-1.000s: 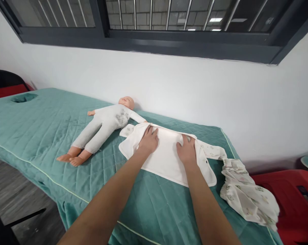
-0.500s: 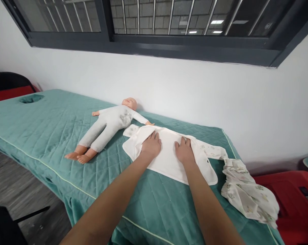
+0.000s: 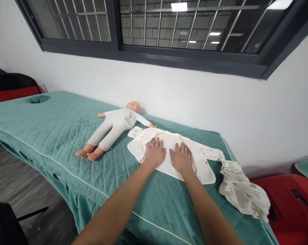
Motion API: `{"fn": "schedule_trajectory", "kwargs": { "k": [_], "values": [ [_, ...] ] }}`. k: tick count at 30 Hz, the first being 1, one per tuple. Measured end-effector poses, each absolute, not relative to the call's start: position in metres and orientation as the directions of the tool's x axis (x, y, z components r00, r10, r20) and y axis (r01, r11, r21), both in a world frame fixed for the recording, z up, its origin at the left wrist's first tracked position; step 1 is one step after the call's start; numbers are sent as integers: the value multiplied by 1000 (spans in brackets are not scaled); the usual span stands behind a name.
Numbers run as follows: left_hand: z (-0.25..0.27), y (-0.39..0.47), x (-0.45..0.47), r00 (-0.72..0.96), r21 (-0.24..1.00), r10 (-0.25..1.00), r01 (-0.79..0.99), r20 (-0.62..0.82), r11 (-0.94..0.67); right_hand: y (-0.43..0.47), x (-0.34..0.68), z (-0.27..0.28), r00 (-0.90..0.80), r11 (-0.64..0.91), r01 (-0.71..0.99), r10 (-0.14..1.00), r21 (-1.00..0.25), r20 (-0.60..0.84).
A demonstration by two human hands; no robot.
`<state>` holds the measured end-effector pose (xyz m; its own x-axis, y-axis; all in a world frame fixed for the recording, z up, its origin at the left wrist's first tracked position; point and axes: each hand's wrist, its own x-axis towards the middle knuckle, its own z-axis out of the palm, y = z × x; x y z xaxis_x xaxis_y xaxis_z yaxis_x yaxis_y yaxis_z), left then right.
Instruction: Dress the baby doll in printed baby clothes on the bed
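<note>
A white baby shirt (image 3: 166, 170) lies spread open on the green quilted bed cover, its printed sleeves out to both sides. My left hand (image 3: 155, 151) rests flat on its inner middle, fingers stretched out. Beside it my right hand (image 3: 181, 157) lies flat on the cloth too, fingers apart. Neither hand grips anything. To the left of the shirt a baby doll (image 3: 118, 120) in a pale bodysuit lies on its back, one hand near the shirt's left sleeve. Right of the shirt are crumpled printed baby pants (image 3: 243, 190), touching the right sleeve's end.
The green bed (image 3: 67, 136) runs along a white wall, with a face hole (image 3: 38, 99) at its far left. A barred window (image 3: 154, 54) is above. A red plastic object (image 3: 289, 204) stands off the bed's right end; a black and red chair (image 3: 13, 86) is at the left.
Both hands have slid a little toward me over the cloth, and the fingers now lie flatter on the shirt. The camera view has tilted up slightly. The doll and pants stay in place.
</note>
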<state>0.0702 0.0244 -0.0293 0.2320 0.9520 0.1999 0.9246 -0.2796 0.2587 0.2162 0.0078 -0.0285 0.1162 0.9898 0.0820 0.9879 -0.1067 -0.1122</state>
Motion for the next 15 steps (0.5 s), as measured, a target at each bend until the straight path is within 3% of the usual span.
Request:
{"fn": "schedule_trajectory", "kwargs": {
  "k": [6,11,15],
  "values": [
    [-22,-9,28,356,429,878,772,321,-469,-21,183,-12,-141,165,975,977,-150,159],
    [8,-3,-56,121,534,840,722,528,-440,29,127,19,-184,279,889,944,-363,273],
    [39,47,-145,-134,499,828,845,544,-191,123,84,35,-138,294,778,942,-555,305]
  ]
}}
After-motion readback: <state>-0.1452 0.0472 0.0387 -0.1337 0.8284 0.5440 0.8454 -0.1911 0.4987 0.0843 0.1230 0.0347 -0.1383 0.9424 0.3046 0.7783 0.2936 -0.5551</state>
